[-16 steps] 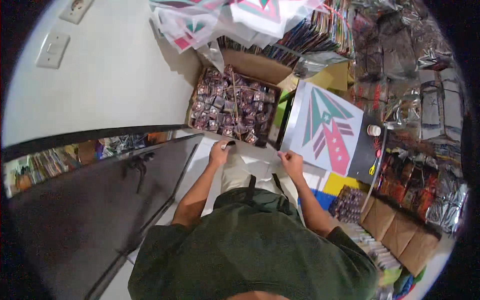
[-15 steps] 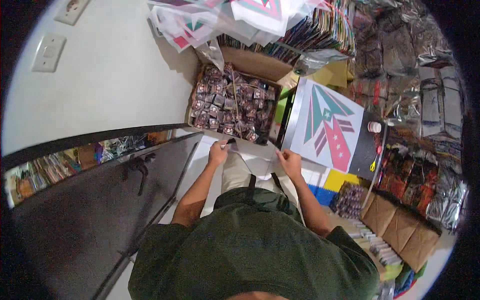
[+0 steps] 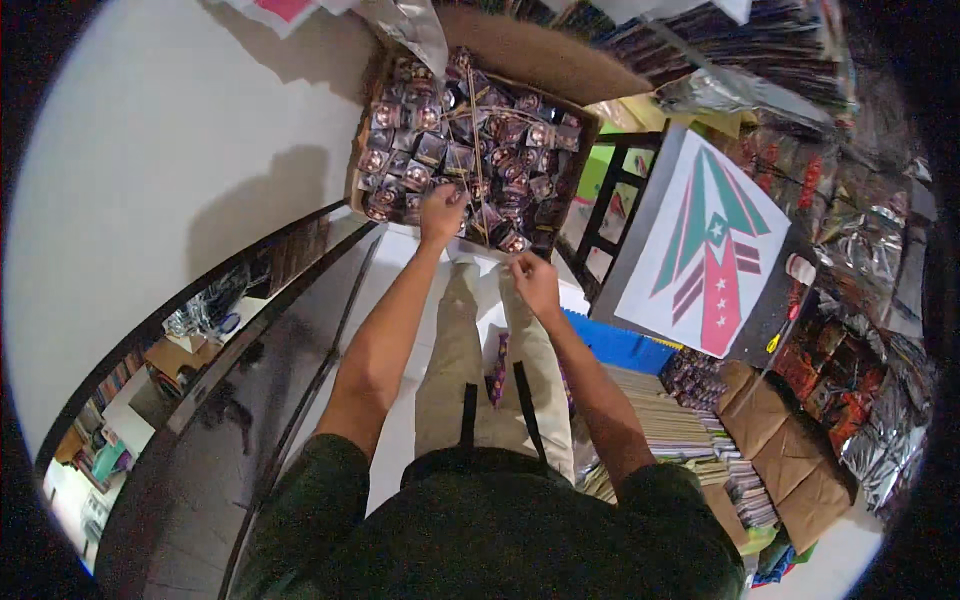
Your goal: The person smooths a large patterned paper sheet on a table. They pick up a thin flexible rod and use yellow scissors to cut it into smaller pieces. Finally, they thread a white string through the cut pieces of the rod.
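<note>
An open cardboard box (image 3: 357, 172) full of small dark packets (image 3: 430, 150) with round pale prints stands in front of me. My left hand (image 3: 443, 212) reaches over its near edge, fingers closed and bent against the packets. What they hold, if anything, is hidden. My right hand (image 3: 535, 283) is just outside the near edge of the box, thumb and fingers pinched together. Something pale and thin, perhaps clear plastic, shows beside its fingertips, too faint to name. Thin tan strips (image 3: 474, 150) lie across the packets.
Right of the box, a printed sheet (image 3: 665, 270) with a green and red star design lies on a dark board. Scissors (image 3: 773, 342) with a yellow part lie beside it. Bundled plastic-wrapped goods (image 3: 850, 240) line the right. A dark panel (image 3: 230, 430) stands left; paper stacks (image 3: 650, 410) are lower right.
My view has shifted closer to the box. My left hand has moved forward from before the box to over its packets. The clear sheet seen between my hands no longer shows plainly.
</note>
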Available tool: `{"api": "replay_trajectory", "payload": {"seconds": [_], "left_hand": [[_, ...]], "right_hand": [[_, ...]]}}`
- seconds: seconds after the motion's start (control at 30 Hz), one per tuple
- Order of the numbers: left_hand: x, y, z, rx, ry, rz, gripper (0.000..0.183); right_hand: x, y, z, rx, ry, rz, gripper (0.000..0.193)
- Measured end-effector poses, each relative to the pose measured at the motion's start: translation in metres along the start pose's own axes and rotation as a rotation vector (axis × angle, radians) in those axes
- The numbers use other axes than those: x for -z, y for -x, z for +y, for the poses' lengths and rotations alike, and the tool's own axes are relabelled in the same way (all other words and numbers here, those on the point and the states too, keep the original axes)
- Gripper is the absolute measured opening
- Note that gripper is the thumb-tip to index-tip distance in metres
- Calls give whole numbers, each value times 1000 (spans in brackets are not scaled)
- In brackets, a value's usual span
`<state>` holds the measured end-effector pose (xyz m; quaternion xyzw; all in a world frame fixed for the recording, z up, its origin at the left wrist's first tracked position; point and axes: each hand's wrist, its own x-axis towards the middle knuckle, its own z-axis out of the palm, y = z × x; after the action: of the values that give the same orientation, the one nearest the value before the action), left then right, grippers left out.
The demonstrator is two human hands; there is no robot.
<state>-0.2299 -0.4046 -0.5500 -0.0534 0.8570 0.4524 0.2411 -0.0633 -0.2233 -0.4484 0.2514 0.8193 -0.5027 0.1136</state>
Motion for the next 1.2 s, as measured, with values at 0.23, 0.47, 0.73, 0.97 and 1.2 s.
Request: {"api": "replay_trajectory", "payload": {"seconds": [0.23, 0.47, 0.73, 0.97, 1.2], "left_hand": [[-49, -53, -28, 181, 67, 87, 39], [-71, -64, -85, 76, 432, 206, 24], [-59, -17, -42, 47, 137, 167, 22], [-61, 16, -37, 104, 110, 116, 33], [-66, 9, -40, 103, 94, 28, 41]], "right_hand": [[-65, -72, 49, -51, -7, -75, 9], [-52, -80, 40, -77, -50, 34, 14], [-75, -146, 66, 3, 41, 146, 26], [-103, -172, 49, -209, 168, 69, 20], [-113, -178, 64, -78, 122, 143, 16]]}}
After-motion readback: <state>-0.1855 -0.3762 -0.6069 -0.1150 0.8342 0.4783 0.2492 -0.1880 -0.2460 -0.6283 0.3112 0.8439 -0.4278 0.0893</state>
